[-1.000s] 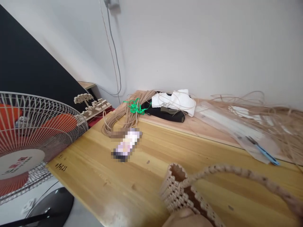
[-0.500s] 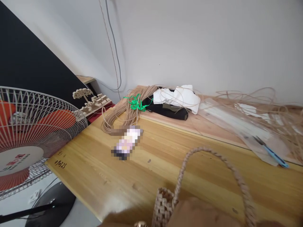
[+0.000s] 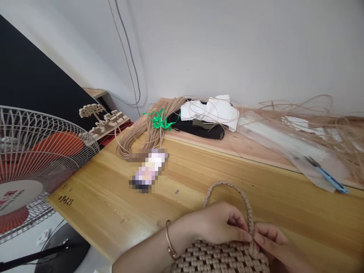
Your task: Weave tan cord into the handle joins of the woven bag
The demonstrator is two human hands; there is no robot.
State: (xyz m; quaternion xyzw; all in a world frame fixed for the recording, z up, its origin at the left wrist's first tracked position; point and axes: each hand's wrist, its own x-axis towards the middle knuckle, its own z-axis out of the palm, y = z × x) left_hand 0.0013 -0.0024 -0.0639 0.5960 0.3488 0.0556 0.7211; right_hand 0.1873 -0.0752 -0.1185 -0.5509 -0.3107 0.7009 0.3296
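Note:
A tan woven bag [image 3: 216, 258] stands at the bottom of the view, its braided handle [image 3: 227, 184] arching up over the wooden table. My left hand [image 3: 220, 223], with a bracelet on the wrist, reaches across the bag's top. Its thumb and fingertips pinch the base of the handle on the right side. From the right, my right hand [image 3: 273, 240] meets it there, thumb and fingers closed on the same handle end. The lower part of the bag is out of view.
A coil of tan cord [image 3: 139, 136] tied with green ribbon lies at the back, beside a blurred phone [image 3: 150, 168]. A black pouch [image 3: 196, 127] carries white paper [image 3: 210, 112]. Blue-handled scissors [image 3: 327, 176] rest on plastic at right. A fan [image 3: 42, 163] stands left of the table [image 3: 119, 212].
The bag has turned and moved lower, so its woven side now shows. Both hands have come into clear view at the handle's right base. The camera view has shifted slightly.

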